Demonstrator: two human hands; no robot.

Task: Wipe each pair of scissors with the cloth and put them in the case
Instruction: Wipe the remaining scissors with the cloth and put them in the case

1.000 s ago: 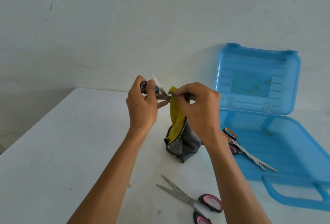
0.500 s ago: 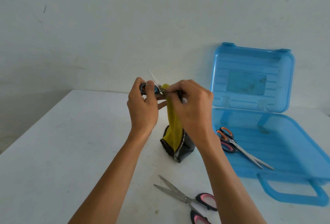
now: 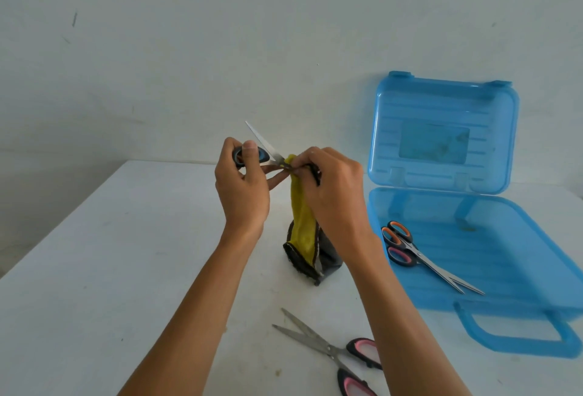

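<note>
My left hand [image 3: 243, 187] grips the blue-and-black handle of a pair of scissors [image 3: 263, 145], held up above the table with one blade pointing up and left. My right hand [image 3: 334, 187] pinches a yellow-and-grey cloth [image 3: 304, 231] around the scissors near the pivot; the cloth hangs down to the table. The other blade is hidden by the cloth and fingers. An open blue plastic case [image 3: 504, 238] lies at the right, with orange-and-pink-handled scissors [image 3: 419, 257] inside its base. Pink-handled scissors [image 3: 328, 348] lie open on the table near the front edge.
The white table [image 3: 126, 253] stands against a white wall. The case lid [image 3: 441, 130] stands upright against the wall, and the case handle [image 3: 517, 332] points toward me at the front right.
The cloth has been drawn up narrower and straighter around the scissors, and my right hand has shifted slightly along them. The left hand keeps its hold.
</note>
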